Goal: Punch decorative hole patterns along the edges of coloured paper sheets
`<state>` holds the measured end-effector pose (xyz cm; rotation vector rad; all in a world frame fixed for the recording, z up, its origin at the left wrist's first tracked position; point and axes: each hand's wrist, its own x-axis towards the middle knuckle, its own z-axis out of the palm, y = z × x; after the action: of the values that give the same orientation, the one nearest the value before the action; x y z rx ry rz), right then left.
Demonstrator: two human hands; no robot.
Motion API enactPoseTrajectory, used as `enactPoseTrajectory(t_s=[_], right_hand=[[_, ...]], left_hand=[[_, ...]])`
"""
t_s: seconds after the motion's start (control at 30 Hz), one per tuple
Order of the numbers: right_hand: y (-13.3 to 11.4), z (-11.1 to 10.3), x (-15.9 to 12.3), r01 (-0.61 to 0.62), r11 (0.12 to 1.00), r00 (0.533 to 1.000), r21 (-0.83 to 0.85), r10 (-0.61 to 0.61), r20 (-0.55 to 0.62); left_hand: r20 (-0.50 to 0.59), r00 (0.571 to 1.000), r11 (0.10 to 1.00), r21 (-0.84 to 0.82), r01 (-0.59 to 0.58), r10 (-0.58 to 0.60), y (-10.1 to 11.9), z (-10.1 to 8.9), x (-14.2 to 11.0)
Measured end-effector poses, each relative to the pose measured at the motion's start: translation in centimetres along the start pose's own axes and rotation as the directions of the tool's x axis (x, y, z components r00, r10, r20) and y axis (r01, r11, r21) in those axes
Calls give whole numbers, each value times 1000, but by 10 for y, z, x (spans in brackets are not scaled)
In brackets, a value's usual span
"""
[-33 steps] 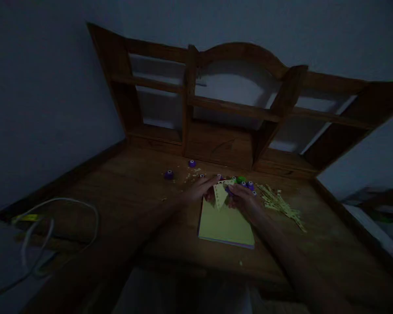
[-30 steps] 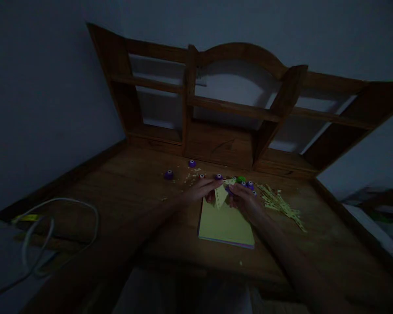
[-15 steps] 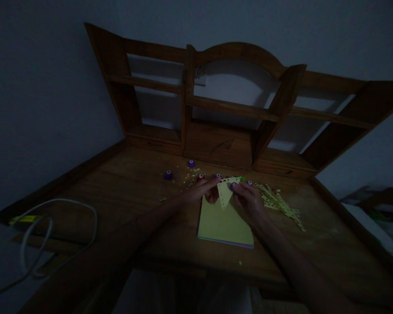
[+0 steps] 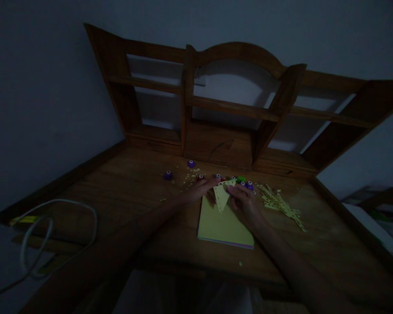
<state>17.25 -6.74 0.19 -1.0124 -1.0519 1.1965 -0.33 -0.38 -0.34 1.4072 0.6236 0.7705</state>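
Note:
My left hand grips the left side of a yellow paper triangle with small holes along its edges. My right hand is closed round a small purple craft punch, mostly hidden by the fingers, at the triangle's right edge. Below both hands lies a stack of coloured paper, yellow on top. Just beyond the hands stand several more punches, among them a red punch, a green punch and a purple punch.
Punched yellow strips lie in a heap on the right. Two purple punches, one at the left and one farther back, stand among paper bits. A wooden shelf unit rises behind; a white cable loops at left.
The triangle has turned and shifted slightly left. My right hand and its punch have moved left along with it, uncovering more punches behind. My left hand has stayed nearly in place.

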Motion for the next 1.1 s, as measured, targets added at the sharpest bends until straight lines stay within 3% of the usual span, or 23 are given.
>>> enactPoseTrajectory(t_s=[0.2,0.4,0.9,1.1], right_hand=[[0,-3,3,-21,1000,1000,16,21,-22],[-1,1,-1,-138,987,982,-83,147,117],[-4,4,-1,-131,991,977,6,128,172],[-7,2,-1,-124,992,982,6,122,142]], left_hand=[[82,990,985,119,-126,116,9,3,-2],[85,979,950,238,-202,187,3,-2,1],[-25,963,921,301,-250,269,9,-2,-1],[-93,956,918,316,-238,280,10,-4,-2]])
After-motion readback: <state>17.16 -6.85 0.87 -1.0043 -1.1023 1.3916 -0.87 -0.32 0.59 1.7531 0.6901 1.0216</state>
